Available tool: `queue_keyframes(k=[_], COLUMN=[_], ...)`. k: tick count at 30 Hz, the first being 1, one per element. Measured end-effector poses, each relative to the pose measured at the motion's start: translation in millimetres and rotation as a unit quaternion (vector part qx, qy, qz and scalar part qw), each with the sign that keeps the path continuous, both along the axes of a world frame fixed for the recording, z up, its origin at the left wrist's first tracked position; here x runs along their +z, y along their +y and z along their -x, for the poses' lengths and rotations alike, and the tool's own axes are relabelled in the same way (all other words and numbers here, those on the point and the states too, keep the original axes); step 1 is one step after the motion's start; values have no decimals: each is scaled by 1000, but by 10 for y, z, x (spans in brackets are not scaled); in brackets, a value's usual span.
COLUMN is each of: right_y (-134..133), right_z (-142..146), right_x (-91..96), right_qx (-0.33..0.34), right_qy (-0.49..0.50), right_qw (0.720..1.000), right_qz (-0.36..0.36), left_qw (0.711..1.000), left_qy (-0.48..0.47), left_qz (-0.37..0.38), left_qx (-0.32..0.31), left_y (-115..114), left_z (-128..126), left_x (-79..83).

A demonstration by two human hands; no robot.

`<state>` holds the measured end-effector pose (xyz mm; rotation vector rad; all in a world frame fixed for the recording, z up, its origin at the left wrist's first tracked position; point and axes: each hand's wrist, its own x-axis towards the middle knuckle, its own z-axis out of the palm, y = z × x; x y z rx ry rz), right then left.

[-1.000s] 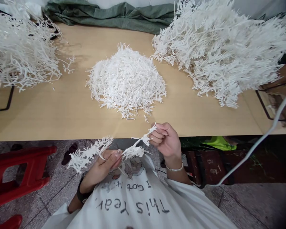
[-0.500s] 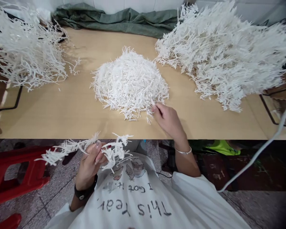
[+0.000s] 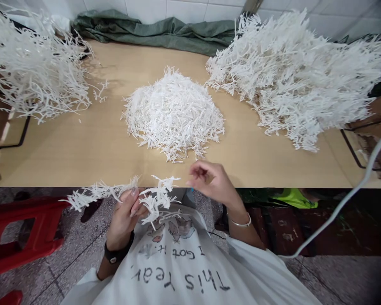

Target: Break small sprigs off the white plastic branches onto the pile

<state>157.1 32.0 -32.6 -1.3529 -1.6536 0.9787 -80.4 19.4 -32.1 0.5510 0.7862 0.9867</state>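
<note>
My left hand (image 3: 125, 214) is closed around a white plastic branch (image 3: 123, 195) of thin sticks, held over my lap below the table's front edge. Its twigs spread to the left and right of my fingers. My right hand (image 3: 209, 182) hovers at the table edge just right of the branch, fingers loosely curled and blurred by motion; nothing shows in them. Straight ahead on the tan table (image 3: 82, 148) lies a round heap of loose white sticks (image 3: 174, 112).
A big pile of white branches (image 3: 298, 80) fills the back right, another pile (image 3: 31, 72) the back left. Green cloth (image 3: 158, 29) lies along the far edge. A red stool (image 3: 22, 233) stands on the floor at left. A white cable (image 3: 352, 190) hangs at right.
My right hand went from the branch to the heap of loose sticks, then came back toward the branch. My left hand kept hold of the branch and lifted it slightly.
</note>
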Motion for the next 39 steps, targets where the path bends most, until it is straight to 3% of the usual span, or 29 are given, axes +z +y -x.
queue_keyframes(k=[2, 5, 13, 19, 23, 28, 35, 39], right_y=[-55, -85, -100, -105, -118, -155, -189, -168], right_z=[124, 269, 401, 391, 363, 374, 465, 487], right_x=[6, 9, -99, -172, -150, -115, -122, -117], right_qx=[60, 92, 85, 68, 38, 23, 48, 30], right_qy=[30, 86, 244, 319, 287, 152, 60, -8], right_qw=[998, 990, 948, 923, 941, 982, 997, 999], right_qz=[19, 63, 184, 205, 176, 109, 13, -21], left_qw=[1000, 999, 994, 990, 990, 991, 992, 992], left_qy=[-1, -2, 63, 102, 90, 78, 54, 48], left_qz=[-9, -19, -51, -60, -52, -28, -30, -21], left_qx=[-19, -40, -75, -80, -99, -103, -109, -119], left_y=[-1, -8, -51, -56, -46, -56, -26, -9], left_z=[-23, -47, -38, -23, -22, -27, -60, -54], left_x=[4, -9, -150, -176, -147, -128, -128, -125])
